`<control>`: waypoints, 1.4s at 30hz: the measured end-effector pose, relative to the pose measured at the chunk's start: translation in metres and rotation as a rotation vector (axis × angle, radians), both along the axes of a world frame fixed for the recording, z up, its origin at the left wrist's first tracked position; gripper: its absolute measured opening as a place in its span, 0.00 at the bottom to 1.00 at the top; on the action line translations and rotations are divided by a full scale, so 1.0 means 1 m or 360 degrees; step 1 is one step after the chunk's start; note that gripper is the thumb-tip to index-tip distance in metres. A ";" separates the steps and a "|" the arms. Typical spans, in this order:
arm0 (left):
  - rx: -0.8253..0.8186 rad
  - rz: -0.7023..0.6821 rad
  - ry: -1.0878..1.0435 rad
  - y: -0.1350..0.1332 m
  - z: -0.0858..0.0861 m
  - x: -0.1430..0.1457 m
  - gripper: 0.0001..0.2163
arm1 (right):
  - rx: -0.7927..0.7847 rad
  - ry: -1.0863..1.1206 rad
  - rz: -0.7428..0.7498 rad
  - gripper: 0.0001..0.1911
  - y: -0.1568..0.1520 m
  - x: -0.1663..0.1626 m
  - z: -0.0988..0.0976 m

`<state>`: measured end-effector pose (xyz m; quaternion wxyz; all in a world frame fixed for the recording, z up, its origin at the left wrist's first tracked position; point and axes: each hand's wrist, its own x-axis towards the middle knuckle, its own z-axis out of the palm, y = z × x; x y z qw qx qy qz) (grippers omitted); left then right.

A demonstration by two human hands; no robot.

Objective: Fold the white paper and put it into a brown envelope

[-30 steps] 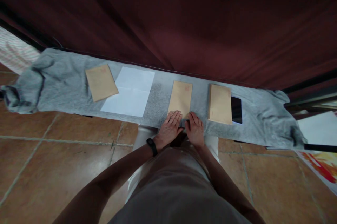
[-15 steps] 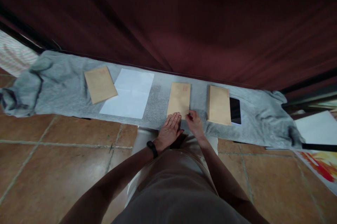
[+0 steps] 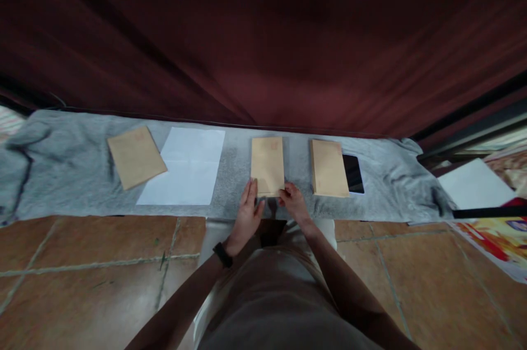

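A brown envelope [image 3: 267, 164] lies on the grey cloth [image 3: 66, 163] straight ahead of me. My left hand [image 3: 246, 219], with a black band on the wrist, rests flat by the envelope's near left corner, fingers stretched out. My right hand [image 3: 293, 202] pinches the envelope's near right corner with curled fingers. A second brown envelope [image 3: 328, 168] lies to the right, partly over a black phone [image 3: 354, 173]. A third brown envelope [image 3: 135, 156] sits at the left, overlapping a white sheet of paper [image 3: 185, 166].
Dark red curtain [image 3: 263, 43] hangs right behind the cloth. The floor is brown tile [image 3: 82, 273]. White paper [image 3: 473, 185] and a colourful printed sheet [image 3: 498, 240] lie at the right edge. My own legs fill the bottom middle.
My right hand went from lying flat below the envelope to pinching its near right corner. My left hand slid to the envelope's left side. The view shifted, so everything sits further left.
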<state>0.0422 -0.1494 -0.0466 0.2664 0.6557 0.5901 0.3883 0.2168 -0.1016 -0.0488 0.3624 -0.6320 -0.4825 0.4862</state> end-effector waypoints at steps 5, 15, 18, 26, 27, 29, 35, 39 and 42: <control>-0.0357 0.0323 -0.0685 0.018 0.008 -0.009 0.31 | 0.0044 0.0134 -0.0035 0.09 -0.003 0.000 0.002; -0.0597 0.0360 -0.1083 0.020 0.048 -0.004 0.21 | 0.0128 0.0054 0.0030 0.11 -0.010 -0.003 0.010; -0.0662 0.0409 -0.1042 0.020 0.058 -0.003 0.23 | 0.0411 -0.0237 -0.0017 0.17 -0.019 -0.003 0.017; -0.0568 0.0359 -0.1061 0.024 0.077 0.021 0.30 | 0.0885 -0.0973 0.0340 0.32 -0.048 -0.019 0.044; -0.0546 0.0312 -0.1063 0.023 0.079 0.026 0.31 | 0.0869 -0.1001 0.0345 0.32 -0.048 -0.020 0.047; -0.0483 0.0187 -0.1038 0.020 0.083 0.033 0.33 | 0.0811 -0.0980 0.0320 0.30 -0.044 -0.018 0.051; -0.0377 0.0186 -0.0745 0.021 0.063 0.029 0.29 | 0.0492 -0.0059 -0.0163 0.18 -0.027 -0.002 0.052; -0.0643 0.0252 -0.0926 0.023 0.043 0.024 0.33 | 0.0174 0.0637 -0.0414 0.23 -0.025 0.003 0.044; -0.0923 0.0142 -0.1215 0.021 0.039 0.028 0.34 | -0.0016 0.0926 -0.0442 0.22 -0.030 0.004 0.037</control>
